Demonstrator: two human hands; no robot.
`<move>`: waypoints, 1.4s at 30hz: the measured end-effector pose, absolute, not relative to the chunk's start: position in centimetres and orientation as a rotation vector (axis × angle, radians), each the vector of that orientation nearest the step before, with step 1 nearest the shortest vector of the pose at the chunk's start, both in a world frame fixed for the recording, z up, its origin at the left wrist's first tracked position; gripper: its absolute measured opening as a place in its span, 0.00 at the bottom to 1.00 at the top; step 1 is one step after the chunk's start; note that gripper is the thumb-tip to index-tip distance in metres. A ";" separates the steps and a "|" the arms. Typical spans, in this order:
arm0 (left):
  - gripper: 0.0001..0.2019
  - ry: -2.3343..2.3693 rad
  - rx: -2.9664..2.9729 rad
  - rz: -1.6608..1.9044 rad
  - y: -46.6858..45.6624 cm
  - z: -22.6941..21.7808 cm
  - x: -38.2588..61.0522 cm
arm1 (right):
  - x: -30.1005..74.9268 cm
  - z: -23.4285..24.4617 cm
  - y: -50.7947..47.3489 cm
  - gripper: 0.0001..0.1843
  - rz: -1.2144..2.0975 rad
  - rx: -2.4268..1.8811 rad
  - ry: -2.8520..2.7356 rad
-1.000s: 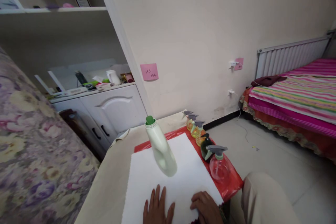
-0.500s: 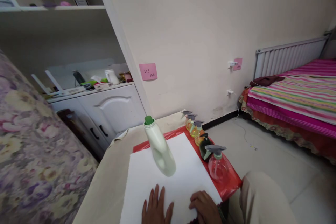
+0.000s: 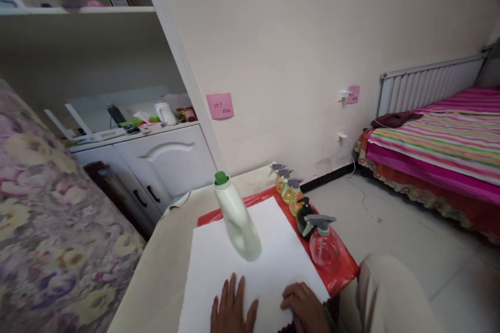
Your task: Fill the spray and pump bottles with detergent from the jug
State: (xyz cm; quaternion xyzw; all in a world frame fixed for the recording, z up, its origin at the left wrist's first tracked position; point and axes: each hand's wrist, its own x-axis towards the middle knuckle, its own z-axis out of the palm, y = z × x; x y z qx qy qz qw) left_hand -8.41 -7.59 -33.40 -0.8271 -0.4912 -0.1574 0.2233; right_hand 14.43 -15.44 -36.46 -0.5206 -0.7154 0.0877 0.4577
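Observation:
My left hand lies flat on the white sheet, its fingers spread and nothing in it. To the right, my right hand rests on the same sheet with its fingers loosely bent, and no object shows in it. Beyond both hands a pale green jug-like bottle with a built-in handle and a green top stands on the sheet, touched by neither hand. Nearest to my right hand is a clear round spray bottle with a grey trigger head.
Along the right edge, on red plastic, stand a dark green pump bottle and several spray bottles with yellow liquid. A floral curtain hangs left. Behind are a white cabinet and the wall; a bed stands right.

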 end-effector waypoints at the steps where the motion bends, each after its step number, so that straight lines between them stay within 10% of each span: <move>1: 0.24 -1.350 -2.281 -0.443 -7.6 -33.5 -8.4 | 14.4 -36.5 -15.4 0.29 0.215 -1.281 -1.767; 42: 0.25 -1.373 -2.298 -0.454 -7.6 -33.5 -8.2 | 14.2 -35.4 -15.9 0.30 0.188 -1.252 -1.718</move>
